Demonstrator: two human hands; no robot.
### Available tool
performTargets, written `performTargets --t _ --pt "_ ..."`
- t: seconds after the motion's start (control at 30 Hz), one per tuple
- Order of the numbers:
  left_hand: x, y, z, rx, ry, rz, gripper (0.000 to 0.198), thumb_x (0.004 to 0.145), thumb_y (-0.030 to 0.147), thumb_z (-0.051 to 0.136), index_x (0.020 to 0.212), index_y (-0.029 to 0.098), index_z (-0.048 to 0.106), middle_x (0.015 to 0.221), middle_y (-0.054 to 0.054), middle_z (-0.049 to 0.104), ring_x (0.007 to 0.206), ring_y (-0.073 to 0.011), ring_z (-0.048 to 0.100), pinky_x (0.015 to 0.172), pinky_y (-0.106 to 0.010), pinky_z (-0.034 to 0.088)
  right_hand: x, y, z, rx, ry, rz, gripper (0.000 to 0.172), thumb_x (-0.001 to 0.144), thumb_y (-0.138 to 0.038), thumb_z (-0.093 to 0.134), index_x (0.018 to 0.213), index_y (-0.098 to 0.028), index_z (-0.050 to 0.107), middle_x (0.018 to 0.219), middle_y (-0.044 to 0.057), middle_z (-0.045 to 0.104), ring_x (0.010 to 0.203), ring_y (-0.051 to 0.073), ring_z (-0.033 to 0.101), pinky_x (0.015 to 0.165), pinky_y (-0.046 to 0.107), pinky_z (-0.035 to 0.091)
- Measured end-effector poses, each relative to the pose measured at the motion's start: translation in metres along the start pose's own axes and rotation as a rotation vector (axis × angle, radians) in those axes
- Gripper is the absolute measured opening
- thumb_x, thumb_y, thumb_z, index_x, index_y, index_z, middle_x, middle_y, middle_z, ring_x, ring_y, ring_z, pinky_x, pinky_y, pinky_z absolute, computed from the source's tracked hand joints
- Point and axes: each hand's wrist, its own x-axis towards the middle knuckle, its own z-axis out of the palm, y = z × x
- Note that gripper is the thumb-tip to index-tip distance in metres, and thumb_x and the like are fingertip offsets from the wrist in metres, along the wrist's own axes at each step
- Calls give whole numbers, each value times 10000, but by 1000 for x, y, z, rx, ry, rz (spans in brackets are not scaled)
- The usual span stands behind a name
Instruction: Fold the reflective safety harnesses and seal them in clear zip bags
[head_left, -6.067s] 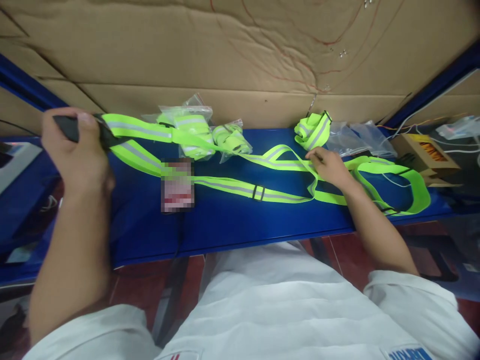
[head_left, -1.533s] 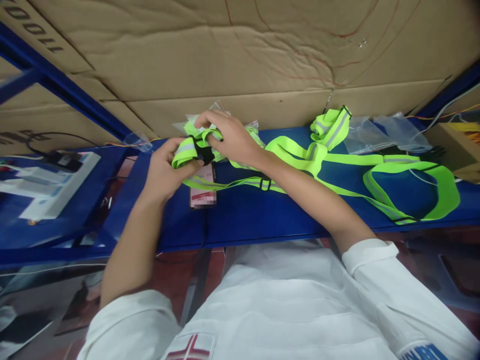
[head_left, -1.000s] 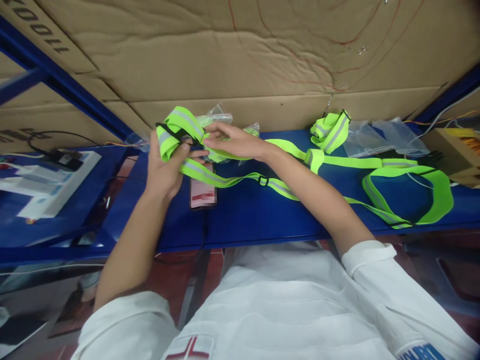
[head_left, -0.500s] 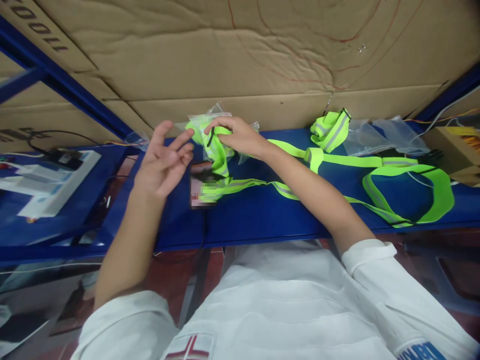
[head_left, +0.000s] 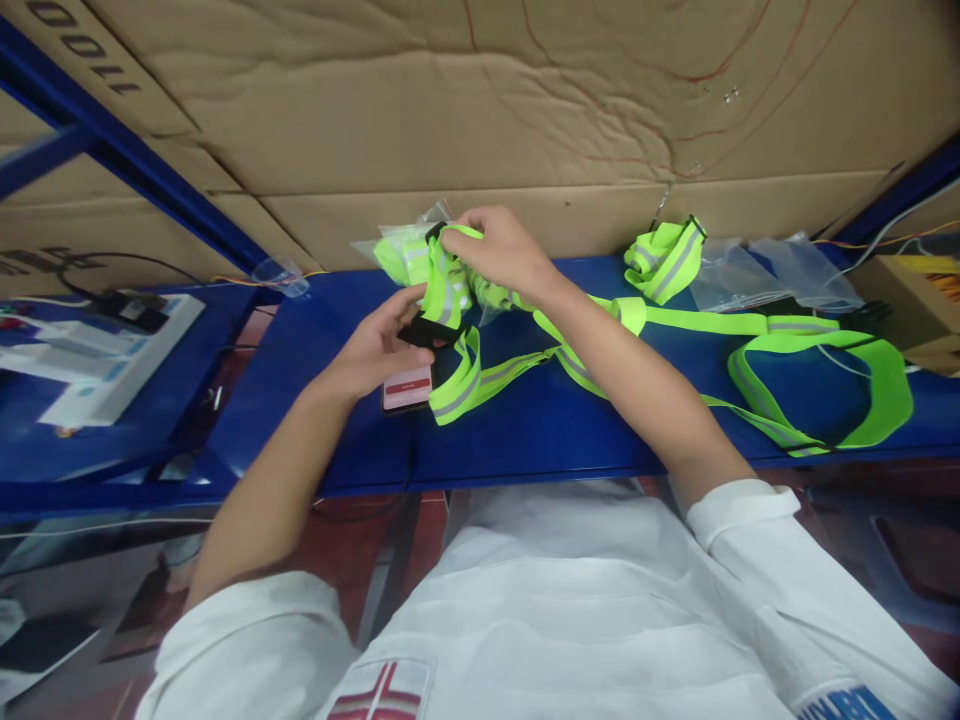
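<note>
A long neon-green strap [head_left: 517, 372] with a grey stripe lies across the blue shelf [head_left: 510, 440], ending in a wide loop on the right. My right hand [head_left: 501, 250] pinches the strap near a black slider, above the plastic-bagged green straps [head_left: 397, 255]. Lower down on the left, my left hand [head_left: 382, 345] is closed on a black buckle [head_left: 435, 332] at the strap's lower part. Under my left hand lies a phone [head_left: 409, 390] with a lit screen, partly covered by the hand and strap.
A rolled green strap [head_left: 664, 262] sits at the back right, beside clear plastic bags [head_left: 772, 272]. An open cardboard box [head_left: 911, 305] stands at the far right. White power strips [head_left: 124, 365] lie on the left. A large cardboard sheet [head_left: 420, 120] stands behind the shelf.
My left hand has moved right and down from an empty, spread pose and closed on the black buckle. My right hand has lifted the strap slightly up, and a strap loop has shifted beside the phone.
</note>
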Motion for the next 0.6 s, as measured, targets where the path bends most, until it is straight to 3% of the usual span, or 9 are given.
performTargets --t 0.07,0.17,0.27,0.4,0.5,0.6 --pt "2 2 5 -1 111 -13 758 444 224 1133 1144 219 842 1062 -61 812 899 -215 760 773 -273 628 1 0 -12 -75 -50 27 282 964 -400 676 752 -227 607 760 9 658 938 228 657 854 341 573" --pt "7 6 7 -115 258 -9 593 457 232 1130 967 165 836 917 -43 810 746 -166 721 698 -261 601 -1 1 -41 -194 -175 26 240 950 -352 718 766 -203 677 763 -1 672 888 194 670 840 315 562" --pt "14 9 1 -204 333 57 611 493 341 1138 987 178 819 972 -38 824 805 -166 740 773 -284 631 -5 3 -74 -224 -294 -64 181 965 -364 777 1016 -191 790 958 5 774 925 174 704 878 303 581" --pt "22 9 -16 -297 452 156 636 452 265 1151 962 172 784 980 -16 820 847 -135 739 864 -257 631 -17 9 -109 -321 -319 -111 427 1002 -309 791 1397 -163 715 1378 80 755 1238 224 704 1131 389 566" --pt "24 9 -24 -325 487 201 673 420 308 1171 930 166 756 894 4 794 758 -112 703 825 -251 633 -38 25 -125 -451 -298 -44 453 1056 -290 713 1473 -118 681 1483 152 702 1371 327 664 1230 532 506" --pt "25 13 -23 -334 519 249 711 391 351 1176 919 149 745 830 11 772 687 -97 675 723 -221 619 -75 53 -135 -581 -426 43 472 1031 -348 732 1453 -136 731 1492 181 703 1356 419 688 1218 595 515"
